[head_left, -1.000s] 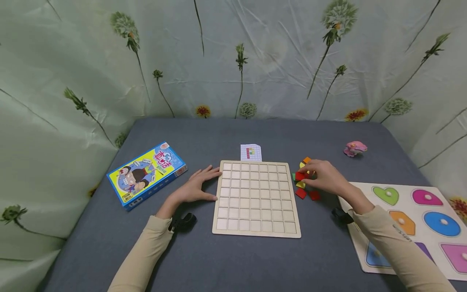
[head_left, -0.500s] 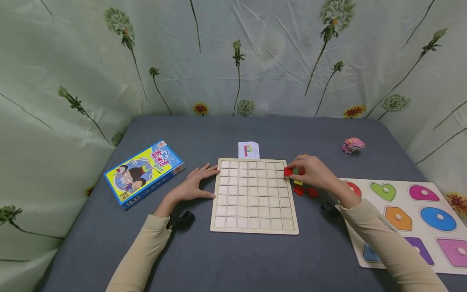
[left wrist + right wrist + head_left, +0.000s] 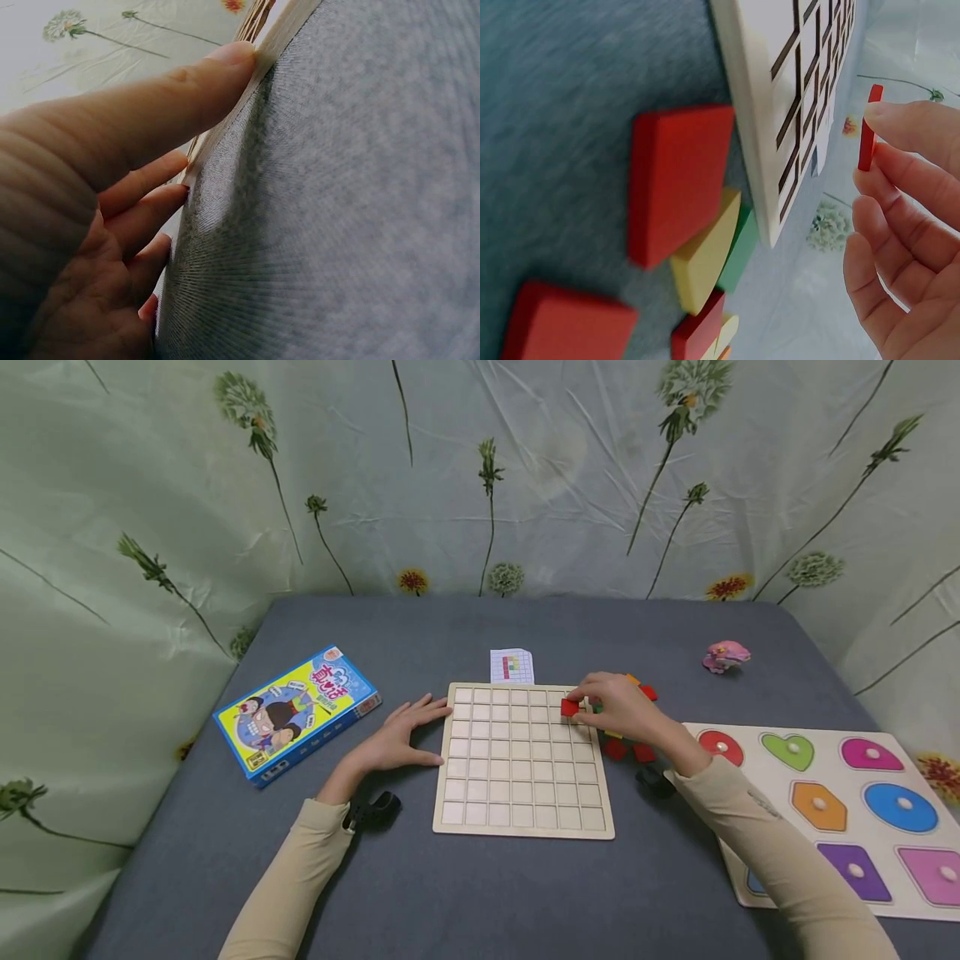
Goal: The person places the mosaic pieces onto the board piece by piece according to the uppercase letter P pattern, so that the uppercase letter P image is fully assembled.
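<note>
A pale wooden grid board (image 3: 525,760) lies in the middle of the table, its square cells bare. My left hand (image 3: 401,743) rests at the board's left edge with fingers spread; in the left wrist view the thumb (image 3: 202,86) touches the edge. My right hand (image 3: 618,706) pinches a red square tile (image 3: 570,707) between thumb and fingers, over the board's upper right corner. In the right wrist view that tile (image 3: 870,127) is held on edge, above the board (image 3: 754,135). Beside the board's right edge lie loose red tiles (image 3: 679,184), a yellow piece (image 3: 705,255) and a green one (image 3: 737,247).
A small card with a coloured grid pattern (image 3: 512,667) lies behind the board. On the left is a blue and yellow box (image 3: 297,714). A knobbed shape puzzle (image 3: 772,793) lies on the right, partly under the right forearm. A pink toy figure (image 3: 726,657) stands at the back right.
My right hand has lifted a red tile from the loose pile and carried it left, over the board's upper right cells. The left hand has stayed at the board's edge.
</note>
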The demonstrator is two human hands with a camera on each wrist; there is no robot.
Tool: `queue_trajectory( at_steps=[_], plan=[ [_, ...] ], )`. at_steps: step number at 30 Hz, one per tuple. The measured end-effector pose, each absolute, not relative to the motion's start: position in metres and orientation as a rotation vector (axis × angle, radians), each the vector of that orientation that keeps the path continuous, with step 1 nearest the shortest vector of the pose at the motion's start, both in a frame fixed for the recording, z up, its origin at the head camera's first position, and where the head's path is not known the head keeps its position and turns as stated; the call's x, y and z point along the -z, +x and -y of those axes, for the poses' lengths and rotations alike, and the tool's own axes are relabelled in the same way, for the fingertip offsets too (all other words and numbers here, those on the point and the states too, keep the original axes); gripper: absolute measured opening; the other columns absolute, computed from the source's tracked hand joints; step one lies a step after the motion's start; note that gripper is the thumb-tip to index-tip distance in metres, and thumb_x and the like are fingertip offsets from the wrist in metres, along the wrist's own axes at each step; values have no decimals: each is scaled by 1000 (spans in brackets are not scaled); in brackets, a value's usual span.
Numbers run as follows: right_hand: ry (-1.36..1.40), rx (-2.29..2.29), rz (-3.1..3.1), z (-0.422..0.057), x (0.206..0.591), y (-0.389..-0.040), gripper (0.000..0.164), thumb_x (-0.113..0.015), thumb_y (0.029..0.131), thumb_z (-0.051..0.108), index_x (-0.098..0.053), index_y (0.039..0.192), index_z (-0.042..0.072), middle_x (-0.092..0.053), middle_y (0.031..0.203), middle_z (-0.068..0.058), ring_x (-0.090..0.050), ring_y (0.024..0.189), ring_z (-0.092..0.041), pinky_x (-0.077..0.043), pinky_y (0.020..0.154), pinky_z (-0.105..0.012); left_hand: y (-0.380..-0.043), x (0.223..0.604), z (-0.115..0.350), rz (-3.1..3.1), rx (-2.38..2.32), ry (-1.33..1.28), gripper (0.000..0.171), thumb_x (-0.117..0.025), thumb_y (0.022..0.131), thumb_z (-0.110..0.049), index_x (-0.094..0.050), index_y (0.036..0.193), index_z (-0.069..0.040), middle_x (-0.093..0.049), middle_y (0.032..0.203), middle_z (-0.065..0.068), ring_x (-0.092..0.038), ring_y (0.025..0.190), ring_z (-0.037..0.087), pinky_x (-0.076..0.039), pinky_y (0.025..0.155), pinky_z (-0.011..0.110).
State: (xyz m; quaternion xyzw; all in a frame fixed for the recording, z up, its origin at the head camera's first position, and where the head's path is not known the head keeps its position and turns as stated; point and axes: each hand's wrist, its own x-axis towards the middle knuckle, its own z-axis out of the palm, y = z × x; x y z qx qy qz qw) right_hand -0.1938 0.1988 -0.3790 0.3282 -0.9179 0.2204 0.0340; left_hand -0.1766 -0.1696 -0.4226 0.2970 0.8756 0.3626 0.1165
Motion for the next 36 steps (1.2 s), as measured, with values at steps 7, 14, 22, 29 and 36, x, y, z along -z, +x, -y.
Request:
queue_trajectory(
  at_steps=[7,14,22,29,36],
  plan=[
    [1020,-686,2851,-185,379,-198,24,-74,78,14,-72,100,5,-67,88,-7,-55,72,-15,-43,61,-23,-177,422,169,-2556,-1067,880,79,-75,77,-36,-40,142,-8,-32,152,17,-13,145,41,-3,114,61],
    [1014,-647,2885,-170,379,-200,24,-74,79,16,-73,101,6,-67,90,-7,-57,75,-16,-46,64,-26,-176,420,168,-2562,-1027,845,77,-76,77,-25,-39,143,-6,-31,153,16,-13,145,40,-3,114,60],
    [1016,-609,2908,-157,381,-202,23,-73,80,18,-73,101,8,-67,90,-7,-57,76,-16,-47,64,-26,-176,419,168,-2566,-1030,853,77,-76,77,-25,-40,142,-7,-32,152,17,-13,145,40,-3,114,60],
    [1021,-595,2917,-147,380,-203,21,-72,80,16,-73,99,8,-67,90,-6,-55,75,-14,-46,64,-25,-176,420,167,-2585,-1021,857,77,-76,77,-25,-40,142,-7,-33,152,16,-14,145,40,-4,114,59],
    [1093,-607,2904,-138,382,-206,19,-72,80,14,-73,97,7,-67,88,-6,-53,72,-15,-42,62,-23,-175,419,166,-2597,-1001,844,78,-77,77,-26,-40,142,-8,-34,152,16,-14,145,39,-4,115,59]
  ],
)
